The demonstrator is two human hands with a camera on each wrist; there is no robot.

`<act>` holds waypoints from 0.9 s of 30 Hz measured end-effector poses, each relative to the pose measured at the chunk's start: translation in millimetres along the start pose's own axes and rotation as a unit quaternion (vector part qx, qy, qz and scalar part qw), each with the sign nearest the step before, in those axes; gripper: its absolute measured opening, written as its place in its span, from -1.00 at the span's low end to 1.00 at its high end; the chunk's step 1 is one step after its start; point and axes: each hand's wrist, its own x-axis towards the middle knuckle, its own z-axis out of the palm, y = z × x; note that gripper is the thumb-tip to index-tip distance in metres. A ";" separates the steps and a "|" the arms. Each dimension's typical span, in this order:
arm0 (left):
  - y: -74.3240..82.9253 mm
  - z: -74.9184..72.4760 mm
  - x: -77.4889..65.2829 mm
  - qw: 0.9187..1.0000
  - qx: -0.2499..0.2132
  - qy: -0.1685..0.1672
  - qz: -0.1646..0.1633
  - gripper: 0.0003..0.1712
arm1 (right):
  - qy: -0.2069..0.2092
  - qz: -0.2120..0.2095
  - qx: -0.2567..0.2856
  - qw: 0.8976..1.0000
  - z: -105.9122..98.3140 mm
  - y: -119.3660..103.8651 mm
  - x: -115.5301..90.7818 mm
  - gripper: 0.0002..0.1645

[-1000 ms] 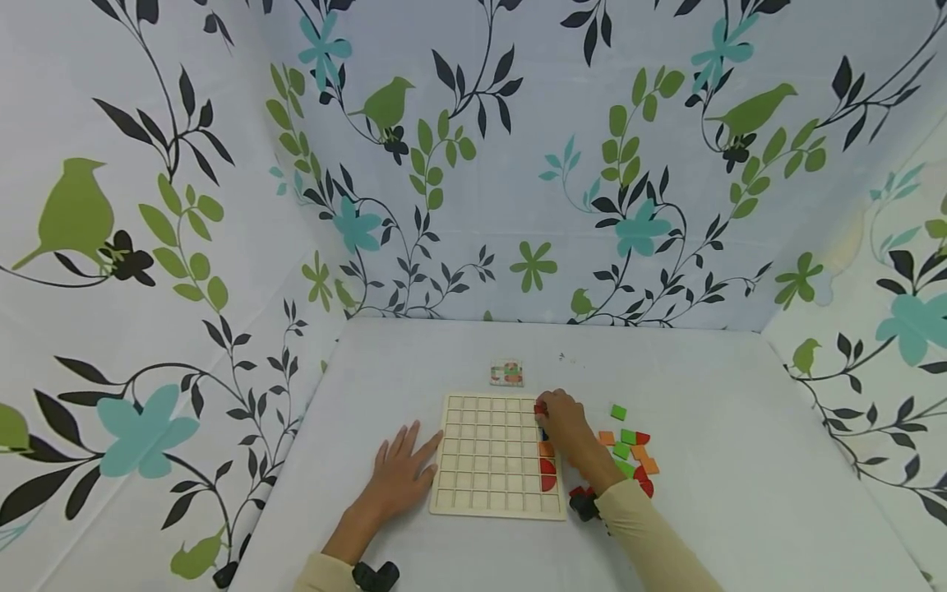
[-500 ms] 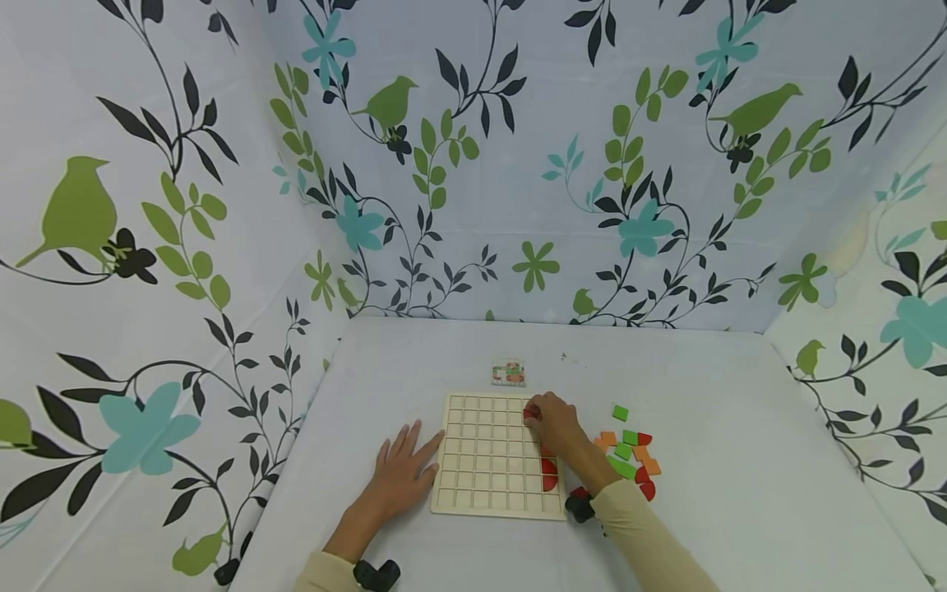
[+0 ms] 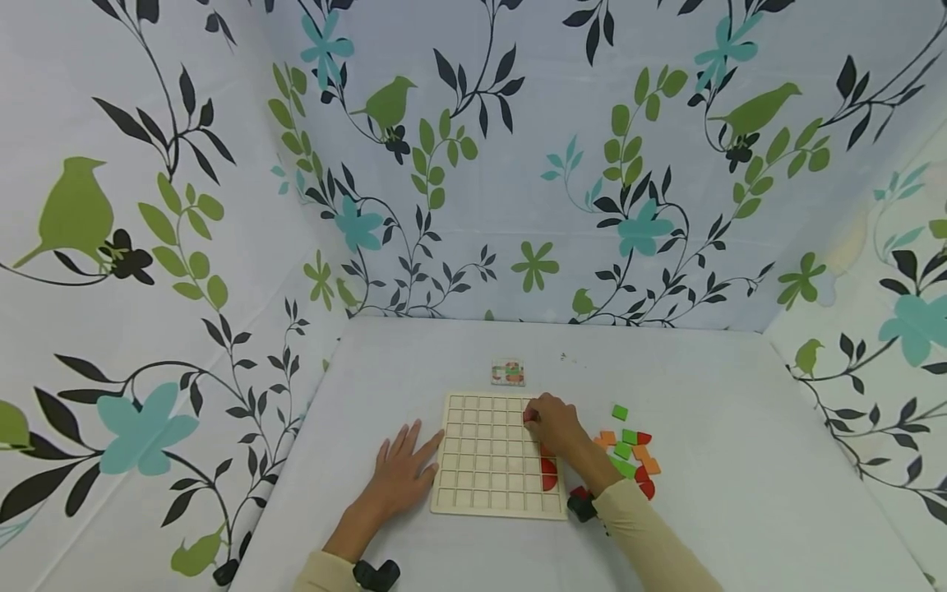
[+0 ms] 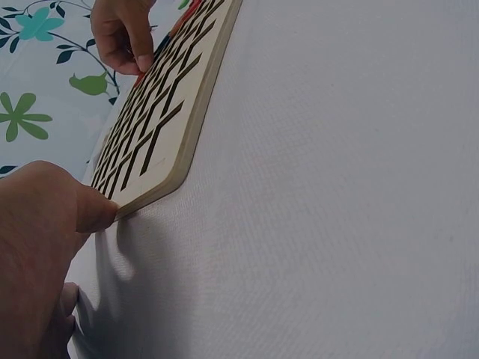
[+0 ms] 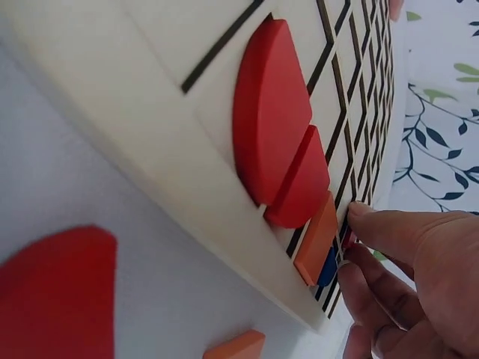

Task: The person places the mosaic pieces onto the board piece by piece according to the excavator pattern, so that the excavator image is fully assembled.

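A wooden grid board (image 3: 481, 460) lies on the white table. My right hand (image 3: 558, 423) is over its far right corner, pinching a small red piece (image 3: 528, 415) between thumb and fingers; the right wrist view shows the red piece (image 5: 350, 238) mostly hidden by the fingertips. Down the board's right column sit two red rounded pieces (image 5: 273, 112), an orange piece (image 5: 318, 239) and a blue piece (image 5: 328, 268). My left hand (image 3: 402, 473) rests with spread fingers at the board's left edge, its thumb touching the edge in the left wrist view.
Right of the board lie loose green squares (image 3: 620, 412), orange pieces (image 3: 651, 466) and red rounded pieces (image 3: 647, 490), several in all. A small picture card (image 3: 507, 372) lies behind the board. Patterned cloth (image 3: 473, 164) hangs around the table.
My right hand has shifted slightly left along the board's far edge with the red piece, then stayed there over the last half second. The left hand has not moved.
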 end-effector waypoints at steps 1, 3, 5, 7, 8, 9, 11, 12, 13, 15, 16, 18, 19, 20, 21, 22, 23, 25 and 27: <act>-0.4 -0.1 -0.1 1.000 0.000 0.002 0.000 -0.36 | -0.001 -0.003 -0.001 1.000 -0.1 -0.5 0.0 -0.87; -0.9 -0.7 -0.7 1.000 0.003 0.001 -0.002 -0.36 | 0.000 -0.008 -0.001 1.000 0.2 -1.3 0.2 -0.87; -1.0 -1.4 -1.2 1.000 0.000 0.002 -0.002 -0.36 | 0.003 -0.011 0.002 1.000 0.9 -2.3 -0.1 -0.88; -0.8 -1.9 -1.8 1.000 -0.004 0.002 -0.003 -0.37 | 0.007 -0.012 0.006 1.000 1.8 -2.1 -1.0 -0.90; -0.4 -2.3 -2.0 1.000 -0.005 0.000 -0.003 -0.36 | 0.008 -0.011 0.011 1.000 1.9 -1.5 -2.1 -0.92; 0.0 -2.6 -2.2 1.000 -0.006 -0.001 -0.003 -0.36 | 0.011 -0.009 0.018 1.000 1.5 -0.7 -3.5 -0.93; 0.2 -2.4 -2.0 1.000 -0.007 -0.001 0.000 -0.36 | 0.021 -0.003 0.033 0.999 -0.3 3.4 -6.4 -0.92; 0.2 -2.4 -2.1 1.000 -0.004 -0.002 0.000 -0.36 | 0.025 0.003 0.039 0.999 -2.4 6.4 -7.8 -0.89; 0.3 -2.1 -2.0 1.000 -0.004 -0.003 0.001 -0.36 | 0.033 0.013 0.046 0.998 -4.8 10.8 -9.6 -0.86; 0.5 -1.3 -1.5 1.000 -0.003 -0.001 0.002 -0.36 | 0.055 0.042 0.048 0.996 -10.9 23.2 -12.1 -0.78; 0.3 -0.9 -1.3 1.000 -0.003 0.000 0.002 -0.36 | 0.066 0.058 0.044 0.995 -15.2 30.5 -13.7 -0.73; 0.2 -0.6 -1.3 1.000 -0.002 0.000 0.002 -0.36 | 0.083 0.094 0.037 0.991 -25.6 46.0 -17.2 -0.61; -0.2 -0.3 -1.2 1.000 -0.001 -0.001 0.001 -0.36 | 0.091 0.116 0.034 0.989 -31.1 54.1 -19.2 -0.54; -0.5 -0.1 -1.2 1.000 0.000 -0.002 0.000 -0.36 | 0.094 0.133 0.028 0.986 -37.1 62.0 -21.6 -0.48; -0.7 0.0 -1.2 1.000 0.001 -0.003 -0.001 -0.36 | 0.095 0.148 0.025 0.984 -43.8 68.3 -24.7 -0.43; -1.0 0.1 -1.2 1.000 0.001 -0.003 -0.001 -0.36 | 0.094 0.163 0.017 0.982 -48.6 76.5 -26.9 -0.40; -1.2 0.3 -1.2 1.000 0.000 -0.004 -0.001 -0.36 | 0.092 0.176 0.014 0.980 -53.4 83.3 -29.1 -0.38; -1.5 0.6 -1.0 1.000 0.001 -0.004 -0.002 -0.36 | 0.089 0.196 0.011 0.977 -61.0 94.7 -32.9 -0.38; -1.1 0.9 -0.8 1.000 -0.001 -0.002 -0.001 -0.36 | 0.083 0.205 0.020 0.975 -65.9 103.7 -35.9 -0.42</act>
